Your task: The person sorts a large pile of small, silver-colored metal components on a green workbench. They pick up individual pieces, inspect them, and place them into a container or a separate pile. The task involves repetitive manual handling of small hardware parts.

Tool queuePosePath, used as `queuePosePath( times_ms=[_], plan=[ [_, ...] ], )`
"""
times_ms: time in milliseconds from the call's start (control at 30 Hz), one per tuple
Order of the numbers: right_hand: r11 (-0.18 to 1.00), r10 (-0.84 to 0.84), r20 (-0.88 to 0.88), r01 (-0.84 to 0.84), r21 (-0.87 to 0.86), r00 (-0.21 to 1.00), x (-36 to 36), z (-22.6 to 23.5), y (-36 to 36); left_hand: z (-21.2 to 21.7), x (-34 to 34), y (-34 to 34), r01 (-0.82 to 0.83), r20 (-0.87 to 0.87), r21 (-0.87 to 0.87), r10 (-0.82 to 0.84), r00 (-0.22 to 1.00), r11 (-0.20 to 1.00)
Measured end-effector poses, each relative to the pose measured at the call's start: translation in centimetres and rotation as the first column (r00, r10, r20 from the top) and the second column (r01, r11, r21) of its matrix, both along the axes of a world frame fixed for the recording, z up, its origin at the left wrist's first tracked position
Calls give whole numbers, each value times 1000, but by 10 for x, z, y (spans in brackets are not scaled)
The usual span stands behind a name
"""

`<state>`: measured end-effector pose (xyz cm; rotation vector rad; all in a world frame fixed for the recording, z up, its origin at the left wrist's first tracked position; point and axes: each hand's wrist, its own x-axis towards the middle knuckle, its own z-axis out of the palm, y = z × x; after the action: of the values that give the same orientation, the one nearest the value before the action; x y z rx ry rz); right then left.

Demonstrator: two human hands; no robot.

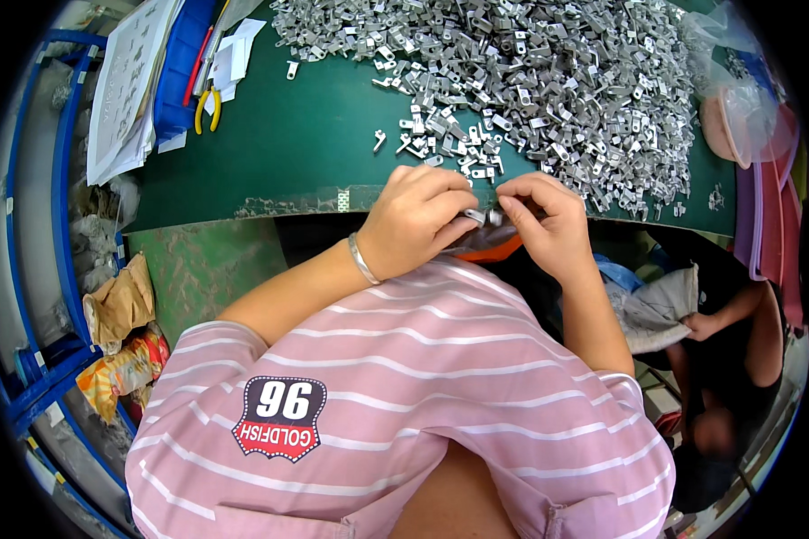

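My left hand [413, 216], with a silver bangle on its wrist, is closed at the near edge of the green table [243, 162]. Its thumb and fingers pinch a small silver metal fitting [474, 216]. My right hand [553, 225] is bent close beside it. Between its thumb and index finger sits a small round metal piece [495, 217], whose exact kind I cannot make out. The two pieces meet or nearly touch. Just beyond my fingers lies a big heap of small silver metal fittings [566, 90], several strays at its near side.
Left on the table are a blue bin [180, 81], papers [135, 81] and yellow-handled pliers [208, 110]. A blue rack [63, 162] stands farther left. At right are a pink bowl [719, 130] under clear plastic and another person's hand [699, 325] on a grey cloth [661, 310].
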<state>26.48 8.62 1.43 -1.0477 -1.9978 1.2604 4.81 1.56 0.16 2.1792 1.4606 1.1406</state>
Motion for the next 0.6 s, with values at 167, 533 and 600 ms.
queuePosePath(
  times_ms=[167, 533, 600],
  plan=[
    [913, -120, 73, 82, 399, 990, -22, -11, 2, -3, 5, 11, -226, -169, 52, 232, 958, 973],
    [672, -65, 53, 5, 740, 996, -20, -25, -1, -10, -4, 8, -206, -74, 230, 228, 971, 951],
    [676, 61, 55, -82, 732, 997, -19, -27, -3, -13, -4, 10, -183, -117, 228, 213, 970, 956]
  ],
)
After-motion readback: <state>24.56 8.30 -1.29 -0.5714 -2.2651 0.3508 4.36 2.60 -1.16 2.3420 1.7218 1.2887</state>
